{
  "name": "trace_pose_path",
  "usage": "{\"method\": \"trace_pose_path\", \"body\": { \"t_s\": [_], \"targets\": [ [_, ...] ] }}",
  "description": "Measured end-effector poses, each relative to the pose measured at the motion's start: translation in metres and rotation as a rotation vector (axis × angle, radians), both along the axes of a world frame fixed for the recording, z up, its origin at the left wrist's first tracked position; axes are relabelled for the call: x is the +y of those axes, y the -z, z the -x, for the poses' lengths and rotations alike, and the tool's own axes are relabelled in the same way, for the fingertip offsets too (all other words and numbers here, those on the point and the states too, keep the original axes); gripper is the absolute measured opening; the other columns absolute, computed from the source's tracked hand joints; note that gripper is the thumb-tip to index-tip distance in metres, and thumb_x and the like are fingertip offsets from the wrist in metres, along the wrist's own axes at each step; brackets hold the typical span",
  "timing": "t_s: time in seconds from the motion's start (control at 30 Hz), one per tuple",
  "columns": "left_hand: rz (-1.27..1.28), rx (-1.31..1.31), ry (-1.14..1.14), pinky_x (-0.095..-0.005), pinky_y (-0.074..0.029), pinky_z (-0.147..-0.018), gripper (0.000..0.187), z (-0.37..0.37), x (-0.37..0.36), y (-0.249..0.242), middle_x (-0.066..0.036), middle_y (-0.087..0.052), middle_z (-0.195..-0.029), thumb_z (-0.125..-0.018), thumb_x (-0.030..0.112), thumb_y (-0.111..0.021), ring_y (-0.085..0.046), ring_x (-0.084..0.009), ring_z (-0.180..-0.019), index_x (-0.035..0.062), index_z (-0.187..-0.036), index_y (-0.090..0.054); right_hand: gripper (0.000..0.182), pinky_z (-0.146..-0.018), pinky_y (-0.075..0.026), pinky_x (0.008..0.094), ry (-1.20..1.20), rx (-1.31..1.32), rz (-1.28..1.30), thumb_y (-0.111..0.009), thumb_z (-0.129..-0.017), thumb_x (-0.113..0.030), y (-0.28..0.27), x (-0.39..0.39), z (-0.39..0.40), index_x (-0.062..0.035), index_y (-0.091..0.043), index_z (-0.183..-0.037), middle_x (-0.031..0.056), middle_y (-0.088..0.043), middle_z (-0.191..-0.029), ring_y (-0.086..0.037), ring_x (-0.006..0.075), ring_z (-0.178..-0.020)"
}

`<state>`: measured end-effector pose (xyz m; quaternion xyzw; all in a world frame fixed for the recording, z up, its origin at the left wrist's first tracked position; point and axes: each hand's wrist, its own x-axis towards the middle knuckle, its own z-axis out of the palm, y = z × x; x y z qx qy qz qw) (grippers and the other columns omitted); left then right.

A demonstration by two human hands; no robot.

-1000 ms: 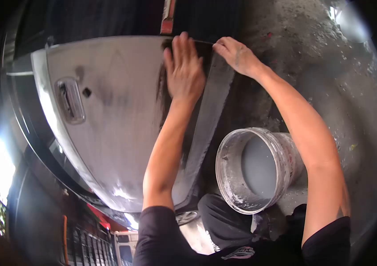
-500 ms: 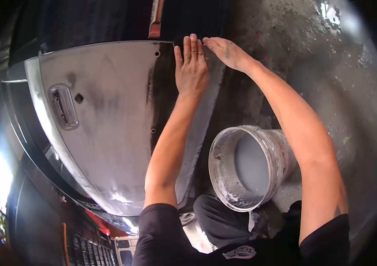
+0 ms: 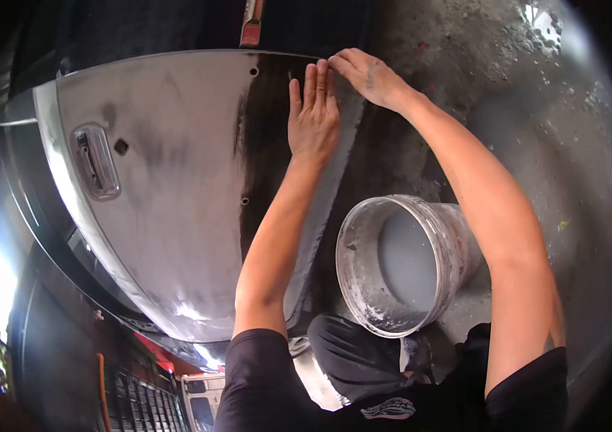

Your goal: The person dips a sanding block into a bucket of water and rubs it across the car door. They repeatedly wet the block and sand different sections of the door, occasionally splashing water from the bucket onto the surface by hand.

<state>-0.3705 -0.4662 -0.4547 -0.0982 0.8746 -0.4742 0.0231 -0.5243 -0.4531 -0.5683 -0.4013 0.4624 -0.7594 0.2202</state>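
Note:
A car door panel (image 3: 176,158), dull grey with a dark strip (image 3: 270,129) along its lower part, fills the left and centre. My left hand (image 3: 314,115) lies flat on the dark strip near the panel's edge, fingers stretched out and pointing away. Just right of its fingertips is my right hand (image 3: 367,75), its fingers bent together at the panel's corner. Whether the right fingers hold anything is hidden. A recessed door handle (image 3: 97,162) and a small square hole (image 3: 121,147) are on the panel's left.
A bucket (image 3: 345,252) smeared with residue holds cloudy grey water, between my arms. Wet, stained concrete floor (image 3: 522,144) lies to the right. A red and silver piece (image 3: 250,32) sits on the dark bodywork above the panel. My bent leg (image 3: 353,353) is near the bucket.
The panel and bucket sit slightly higher in view. My left hand has moved slightly down relative to the frame, and nearer my body along the panel. My right hand stays beside it, fingers more bent.

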Motion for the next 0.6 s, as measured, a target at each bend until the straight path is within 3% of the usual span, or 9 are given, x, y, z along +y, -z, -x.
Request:
{"method": "trace_pose_path", "body": {
  "t_s": [0.07, 0.17, 0.27, 0.33, 0.37, 0.43, 0.47, 0.57, 0.6],
  "targets": [
    [-0.031, -0.032, -0.032, -0.0545, -0.025, -0.122, 0.059, -0.043, 0.010, 0.002, -0.016, -0.038, -0.163, -0.092, 0.011, -0.052, -0.031, -0.0302, -0.153, -0.0028, -0.149, -0.046, 0.048, -0.097, -0.050, 0.0436, -0.010, 0.063, -0.003, -0.048, -0.106, -0.046, 0.003, 0.004, 0.001, -0.0040, -0.066, -0.121, 0.0180, -0.066, -0.121, -0.063, 0.0370, -0.114],
    [-0.163, -0.196, -0.324, -0.0583, -0.021, -0.123, 0.059, -0.150, 0.055, 0.001, -0.019, -0.035, -0.163, -0.091, 0.008, -0.052, -0.029, -0.0339, -0.153, -0.0054, -0.148, -0.044, 0.044, -0.097, -0.050, 0.0441, 0.060, 0.167, -0.028, -0.050, -0.106, -0.040, -0.001, 0.009, -0.001, -0.0007, -0.065, -0.118, 0.0189, -0.066, -0.117, -0.063, 0.0372, -0.112],
    [-0.524, 0.086, -0.345, -0.0606, -0.021, -0.123, 0.063, -0.211, 0.123, -0.003, -0.026, -0.035, -0.160, -0.091, 0.005, -0.061, -0.031, -0.0453, -0.150, -0.0040, -0.150, -0.040, 0.038, -0.099, -0.049, 0.0457, 0.192, 0.258, -0.015, -0.054, -0.104, -0.037, 0.007, 0.005, -0.011, -0.0026, -0.061, -0.118, 0.0176, -0.064, -0.117, -0.061, 0.0366, -0.115],
    [-0.791, 0.232, -0.349, -0.0552, -0.035, -0.118, 0.062, -0.220, 0.170, -0.001, -0.027, -0.047, -0.151, -0.087, 0.000, -0.062, -0.044, -0.0468, -0.141, -0.0020, -0.147, -0.047, 0.039, -0.099, -0.049, 0.0456, 0.189, 0.271, -0.055, -0.054, -0.104, -0.038, 0.006, 0.009, -0.010, -0.0028, -0.061, -0.119, 0.0172, -0.063, -0.118, -0.060, 0.0363, -0.115],
    [-0.930, 0.275, -0.377, -0.0487, -0.041, -0.116, 0.058, -0.223, 0.187, 0.010, -0.025, -0.052, -0.148, -0.086, -0.001, -0.062, -0.049, -0.0418, -0.138, -0.0021, -0.143, -0.052, 0.040, -0.100, -0.048, 0.0456, 0.187, 0.286, -0.091, -0.055, -0.104, -0.039, 0.005, 0.011, -0.011, -0.0029, -0.060, -0.120, 0.0168, -0.063, -0.119, -0.060, 0.0360, -0.116],
    [-1.120, 0.099, -0.478, -0.0435, -0.047, -0.112, 0.062, -0.223, 0.206, 0.047, -0.019, -0.046, -0.155, -0.089, 0.004, -0.065, -0.050, -0.0340, -0.139, 0.0027, -0.149, -0.047, 0.041, -0.100, -0.049, 0.0462, 0.159, 0.307, -0.100, -0.054, -0.104, -0.040, 0.007, 0.015, -0.008, -0.0030, -0.060, -0.121, 0.0161, -0.063, -0.120, -0.060, 0.0357, -0.117],
    [-1.122, -0.002, -0.485, -0.0441, -0.049, -0.109, 0.062, -0.214, 0.212, 0.069, -0.016, -0.045, -0.156, -0.091, 0.011, -0.064, -0.051, -0.0332, -0.138, 0.0027, -0.149, -0.045, 0.042, -0.100, -0.048, 0.0466, 0.155, 0.299, -0.137, -0.054, -0.104, -0.040, 0.007, 0.019, -0.009, -0.0029, -0.060, -0.122, 0.0160, -0.063, -0.120, -0.059, 0.0358, -0.118],
    [-1.242, -0.006, -0.548, -0.0452, -0.051, -0.106, 0.056, -0.199, 0.204, 0.136, -0.017, -0.043, -0.157, -0.092, 0.012, -0.061, -0.052, -0.0349, -0.136, -0.0002, -0.145, -0.047, 0.044, -0.101, -0.048, 0.0475, 0.153, 0.315, -0.216, -0.055, -0.104, -0.040, 0.001, 0.026, -0.012, -0.0033, -0.059, -0.128, 0.0162, -0.062, -0.124, -0.058, 0.0352, -0.122],
    [-1.137, -0.048, -0.577, -0.0458, -0.052, -0.103, 0.049, -0.206, 0.195, 0.169, -0.018, -0.051, -0.149, -0.092, 0.011, -0.060, -0.056, -0.0370, -0.129, -0.0012, -0.138, -0.053, 0.044, -0.101, -0.048, 0.0474, 0.173, 0.307, -0.239, -0.054, -0.104, -0.039, 0.001, 0.027, -0.013, -0.0034, -0.058, -0.131, 0.0166, -0.061, -0.125, -0.058, 0.0353, -0.122]
  ]
}}
